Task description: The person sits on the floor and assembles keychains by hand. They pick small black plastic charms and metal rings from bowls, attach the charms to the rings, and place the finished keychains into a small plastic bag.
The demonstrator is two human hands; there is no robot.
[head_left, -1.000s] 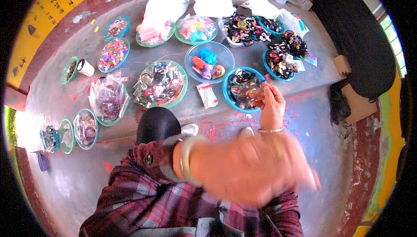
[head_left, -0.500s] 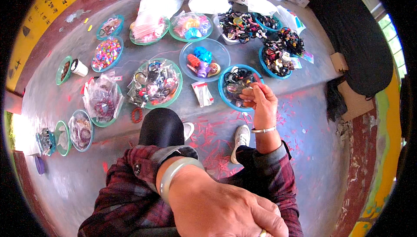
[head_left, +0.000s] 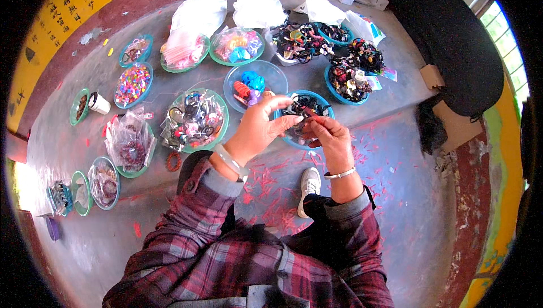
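Note:
Above the near side of a blue basin (head_left: 278, 115), both my hands are close together. My right hand (head_left: 335, 143) is pinched, thumb against fingers, around something small, dark and reddish that I cannot make out. My left hand (head_left: 253, 133) reaches in beside it, thumb and forefinger curved apart, the thumb tip close to that small thing. Whether the thumb touches it, I cannot tell. Dark hair ties (head_left: 308, 104) fill the basin and are partly hidden behind my fingers. A pale bangle (head_left: 229, 162) circles my left wrist, a thin bracelet (head_left: 340, 173) my right.
Left of my hands stands a green basin (head_left: 225, 130) of bagged accessories. Beyond is a clear bowl (head_left: 229, 76) with colourful bundles. Hair ties heap a blue basin (head_left: 329, 89) at the right. Red scraps (head_left: 271, 195) litter the floor near my shoe (head_left: 309, 186).
My left hand has risen from low in front of me to beside my right hand, its fingers spreading. The right hand has come slightly left and lower. The view has shifted a little.

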